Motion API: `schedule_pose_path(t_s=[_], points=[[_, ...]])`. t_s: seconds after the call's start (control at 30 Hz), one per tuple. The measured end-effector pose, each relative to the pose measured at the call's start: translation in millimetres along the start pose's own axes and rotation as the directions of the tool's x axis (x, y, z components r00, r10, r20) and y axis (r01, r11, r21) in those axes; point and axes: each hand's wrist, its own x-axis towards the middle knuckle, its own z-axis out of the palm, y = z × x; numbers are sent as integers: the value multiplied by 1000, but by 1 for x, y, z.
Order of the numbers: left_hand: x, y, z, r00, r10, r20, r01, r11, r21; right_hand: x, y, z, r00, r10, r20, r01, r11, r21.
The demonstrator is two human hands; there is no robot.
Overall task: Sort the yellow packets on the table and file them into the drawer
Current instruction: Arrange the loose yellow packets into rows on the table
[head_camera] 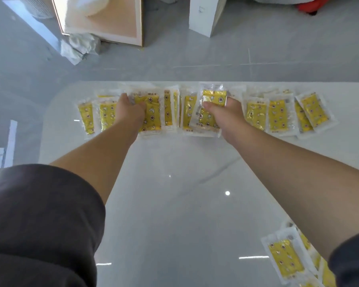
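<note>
Our right hand [226,113] pinched a tilted packet [214,97], thumb on its upper face and fingers beneath, so that its far end stood raised off the others. Our left hand [129,109] lay knuckles up with the fingers curled down onto a flat packet [151,116], gripping it at its left edge (how far the fingertips reached under it, we could not tell). Both packets belonged to a row of yellow packets [277,116] that ran left to right along the far edge of the white surface [174,204], many of them overlapping their neighbours. Each was a clear sleeve around a yellow sheet printed with small flowers and moons. A second pile of packets [285,255] sat at the near right corner of the surface, partly hidden under our right forearm. Dark sleeves [39,224] covered our upper arms.

Beyond the surface lay a grey floor [216,52]. On it, far left, a wood-framed board [104,23] leaned with crumpled white wrapping [79,46] at its foot, and a white cabinet [202,15] stood to the right of it.
</note>
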Motion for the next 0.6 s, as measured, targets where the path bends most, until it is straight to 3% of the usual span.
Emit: schedule_pose_path(t_s=[0.23,0.4,0.6], points=[[36,5,-9,990,-7,-141,36,979,198,30,-14,35,994,-96,-51,81,968,-236],[32,4,-7,979,72,-189,1,933,359,35,-9,27,981,-162,-108,123,945,-305],[21,15,0,969,181,-168,-150,972,179,45,-7,-16,992,-105,-65,83,957,-279]])
